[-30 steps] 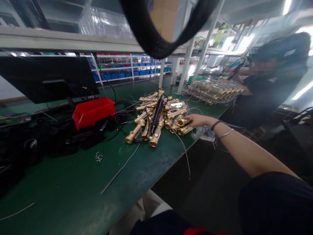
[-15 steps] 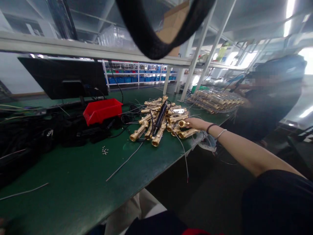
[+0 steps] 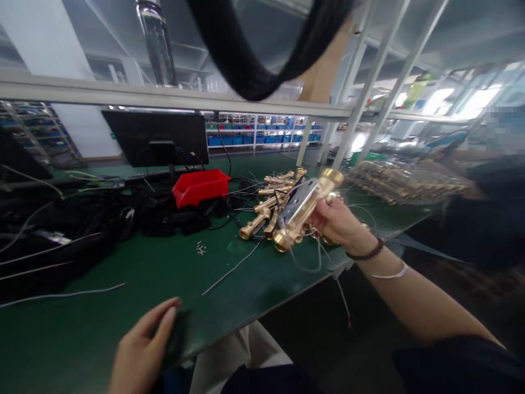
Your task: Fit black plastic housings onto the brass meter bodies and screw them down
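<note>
My right hand grips a brass pipe fitting with a dark grey plate on its side and a thin grey wire hanging from it. The fitting is held tilted above the bench, in front of a pile of similar brass fittings. My left hand is over the near edge of the green bench, with thumb and forefinger apart and nothing held. Its other fingers are partly hidden.
A red bin stands behind some small screws. Black cables lie at left, below a monitor. More brass fittings under clear plastic lie at right, near another person. Shelf posts rise behind.
My right hand has lifted a brass fitting from the pile and brought it nearer. My left hand has come into view at the bottom. The camera view has turned left.
</note>
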Demonstrator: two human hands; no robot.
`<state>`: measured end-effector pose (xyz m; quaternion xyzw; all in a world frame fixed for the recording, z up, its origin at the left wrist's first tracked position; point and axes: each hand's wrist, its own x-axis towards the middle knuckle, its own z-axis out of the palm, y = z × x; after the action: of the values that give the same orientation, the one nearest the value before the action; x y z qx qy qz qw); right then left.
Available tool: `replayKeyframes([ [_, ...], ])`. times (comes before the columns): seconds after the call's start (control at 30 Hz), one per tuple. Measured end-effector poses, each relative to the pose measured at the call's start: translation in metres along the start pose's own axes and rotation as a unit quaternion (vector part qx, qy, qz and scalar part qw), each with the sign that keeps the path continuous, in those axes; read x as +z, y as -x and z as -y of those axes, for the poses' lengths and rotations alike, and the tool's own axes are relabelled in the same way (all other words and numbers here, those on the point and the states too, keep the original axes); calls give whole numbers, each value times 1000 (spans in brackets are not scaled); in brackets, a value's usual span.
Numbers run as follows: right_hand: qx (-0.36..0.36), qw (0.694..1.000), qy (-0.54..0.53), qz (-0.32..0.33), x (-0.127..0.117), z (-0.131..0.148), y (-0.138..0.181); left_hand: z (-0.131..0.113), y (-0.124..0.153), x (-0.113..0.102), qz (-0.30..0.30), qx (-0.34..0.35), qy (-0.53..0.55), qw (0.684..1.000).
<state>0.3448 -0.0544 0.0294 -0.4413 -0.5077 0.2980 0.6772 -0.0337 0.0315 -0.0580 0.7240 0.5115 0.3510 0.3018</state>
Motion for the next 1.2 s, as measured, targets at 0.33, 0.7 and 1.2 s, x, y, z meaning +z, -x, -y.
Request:
replayKeyframes([
  [0.33,232,935,-230,140,141,-89,48,-37,11,27,264,-18,332,905],
  [0.7,221,974,-24,46,130,-117,53,-5,2,23,229,-147,305,913],
  [1.2,-161,884,264,351,165,-80,45,-22,-9,29,289,-115,276,910],
])
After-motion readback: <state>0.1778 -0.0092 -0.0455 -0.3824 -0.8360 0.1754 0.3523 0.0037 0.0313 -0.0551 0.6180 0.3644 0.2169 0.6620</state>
